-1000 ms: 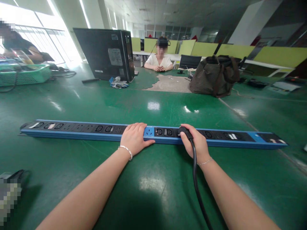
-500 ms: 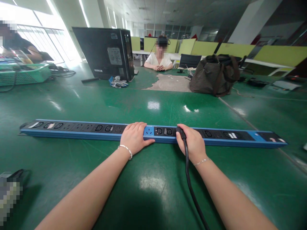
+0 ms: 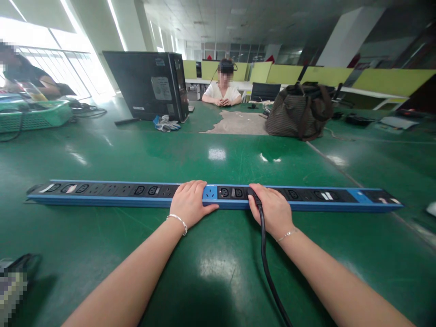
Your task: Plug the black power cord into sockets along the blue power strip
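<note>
A long blue and black power strip (image 3: 116, 190) lies crosswise on the green table. My left hand (image 3: 191, 203) grips it left of the middle, fingers over the top and thumb along the front edge beside a blue socket (image 3: 210, 192). Right of the middle, my right hand (image 3: 271, 209) is closed around a black plug (image 3: 252, 195) at the strip's sockets. How deep the plug sits is hidden by the fingers. From the plug a thick black cable (image 3: 266, 263) runs down toward the lower edge of the view.
A black computer case (image 3: 150, 86) and gloves (image 3: 166, 123) stand behind at left; a green basket (image 3: 51, 116) is far left. A brown bag (image 3: 296, 113) sits at back right. One person (image 3: 223, 91) sits opposite, another (image 3: 30, 75) at far left.
The whole scene sits slightly lower in the view, as the camera has tilted a little. Both hands keep their places on the strip and the plug.
</note>
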Motion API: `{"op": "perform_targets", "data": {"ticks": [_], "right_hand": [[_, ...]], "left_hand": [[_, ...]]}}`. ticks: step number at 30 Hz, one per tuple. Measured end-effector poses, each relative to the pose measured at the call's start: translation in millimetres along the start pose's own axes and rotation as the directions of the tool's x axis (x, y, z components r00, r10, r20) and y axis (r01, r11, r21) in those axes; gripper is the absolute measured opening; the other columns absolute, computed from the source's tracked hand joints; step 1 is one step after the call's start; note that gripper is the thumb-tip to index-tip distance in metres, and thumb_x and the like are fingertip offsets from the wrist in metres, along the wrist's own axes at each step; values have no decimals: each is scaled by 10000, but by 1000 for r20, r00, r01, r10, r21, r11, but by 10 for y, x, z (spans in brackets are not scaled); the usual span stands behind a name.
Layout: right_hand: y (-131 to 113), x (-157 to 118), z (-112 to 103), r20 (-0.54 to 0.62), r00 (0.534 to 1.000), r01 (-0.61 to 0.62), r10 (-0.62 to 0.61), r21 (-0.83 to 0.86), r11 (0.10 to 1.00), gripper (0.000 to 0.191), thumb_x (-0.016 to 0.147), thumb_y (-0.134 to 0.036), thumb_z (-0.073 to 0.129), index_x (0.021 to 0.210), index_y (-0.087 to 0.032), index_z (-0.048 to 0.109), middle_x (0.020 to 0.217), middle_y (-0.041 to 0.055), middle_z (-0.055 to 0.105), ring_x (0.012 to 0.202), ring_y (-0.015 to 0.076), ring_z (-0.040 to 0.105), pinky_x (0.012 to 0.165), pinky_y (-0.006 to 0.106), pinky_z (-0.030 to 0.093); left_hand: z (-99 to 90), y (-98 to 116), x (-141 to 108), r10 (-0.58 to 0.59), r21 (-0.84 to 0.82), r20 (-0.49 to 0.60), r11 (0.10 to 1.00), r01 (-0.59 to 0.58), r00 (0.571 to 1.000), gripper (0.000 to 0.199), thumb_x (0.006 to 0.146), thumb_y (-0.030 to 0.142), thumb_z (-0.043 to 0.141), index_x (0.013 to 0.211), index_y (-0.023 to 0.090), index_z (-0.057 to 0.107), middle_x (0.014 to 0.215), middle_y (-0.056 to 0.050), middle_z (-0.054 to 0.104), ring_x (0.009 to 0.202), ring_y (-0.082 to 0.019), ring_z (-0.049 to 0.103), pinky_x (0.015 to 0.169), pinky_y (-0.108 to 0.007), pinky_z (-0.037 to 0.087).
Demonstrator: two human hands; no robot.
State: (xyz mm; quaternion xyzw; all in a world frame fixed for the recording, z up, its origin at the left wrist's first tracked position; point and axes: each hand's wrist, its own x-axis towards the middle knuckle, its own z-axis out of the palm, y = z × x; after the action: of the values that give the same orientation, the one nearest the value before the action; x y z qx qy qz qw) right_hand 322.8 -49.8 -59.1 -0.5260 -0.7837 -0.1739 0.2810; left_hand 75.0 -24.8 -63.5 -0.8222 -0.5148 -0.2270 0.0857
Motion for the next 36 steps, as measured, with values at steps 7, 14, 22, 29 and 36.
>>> {"op": "perform_targets", "data": {"ticks": [7,14,22,29,36], "right_hand": [[-14,61,-51,80,995,-49,52,-38,998,305,864,-273,464,1117,-190,614,1075,64,700,933,203,660,908,369,454],[-39,-28,6,27,997,-67,67,11,998,307,888,-251,442,1154,-181,579,1143,68,670,1026,190,632,957,346,426],[-55,-73,109,-42,988,-143,146,54,988,305,884,-283,458,1141,-179,583,1147,74,669,1062,205,618,980,371,404],[-57,-44,112,-40,975,-216,220,75,973,447,865,-386,501,1247,-155,512,1071,90,696,958,225,650,920,374,441],[-11,-36,128,-77,987,-146,143,-43,988,374,918,-399,438,1126,-129,593,937,98,725,820,187,680,884,313,441]], "left_hand": [[11,-3,4,2,9,2,1000,-2,1000,642,721,598,608,1177,155,518,1177,-148,626,1125,-292,550,968,-448,395],[10,0,2,4,21,5,1000,-4,1000,648,712,598,620,1179,163,511,1176,-136,626,1122,-286,550,972,-434,387],[12,-1,3,6,38,10,999,-7,1000,667,722,612,600,1186,143,506,1181,-144,622,1128,-287,547,976,-431,382],[-14,6,10,-2,26,28,1000,1,1000,656,730,605,594,1185,139,514,1186,-149,620,1133,-289,545,977,-433,384],[-18,3,14,-10,11,41,1000,10,999,653,725,596,604,1193,151,515,1193,-147,617,1141,-295,541,974,-446,383]]}}
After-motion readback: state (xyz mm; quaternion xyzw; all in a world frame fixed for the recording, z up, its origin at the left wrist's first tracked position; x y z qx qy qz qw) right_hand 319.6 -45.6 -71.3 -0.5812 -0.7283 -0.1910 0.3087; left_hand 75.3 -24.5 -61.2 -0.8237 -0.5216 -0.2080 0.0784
